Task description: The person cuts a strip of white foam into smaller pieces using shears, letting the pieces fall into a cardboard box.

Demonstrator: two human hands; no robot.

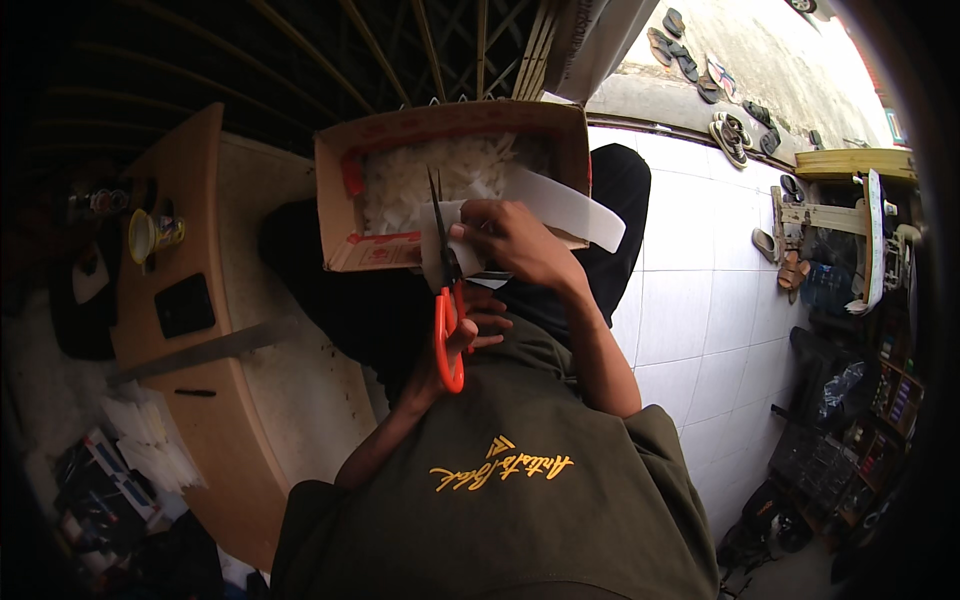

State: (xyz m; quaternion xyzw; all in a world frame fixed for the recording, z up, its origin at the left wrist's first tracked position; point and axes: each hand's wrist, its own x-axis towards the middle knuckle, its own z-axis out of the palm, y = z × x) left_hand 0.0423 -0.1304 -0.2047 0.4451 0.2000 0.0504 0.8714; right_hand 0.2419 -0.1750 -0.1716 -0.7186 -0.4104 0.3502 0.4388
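My left hand [487, 322] is closed around the orange handles of a pair of scissors [441, 335], with the thumb at a loop. The dark blades point away from me, their tips slightly apart. A white strip [570, 207] of thin, flexible material is pinched in my right hand [520, 243]. One part of it lies by the blades, and another curves out past the box's right side. Both hands are at the near edge of an open cardboard box [338, 195] in front of me. Inside the box lies a heap of small white cut pieces [425, 180].
On the left, a wooden table [232, 440] bears a dark phone [185, 305], a pen [195, 393], a long flat bar [200, 352] and a yellow cup [142, 236]. A folding metal gate [430, 50] stands behind the box. White floor tiles [675, 305] extend right, toward several sandals [732, 138].
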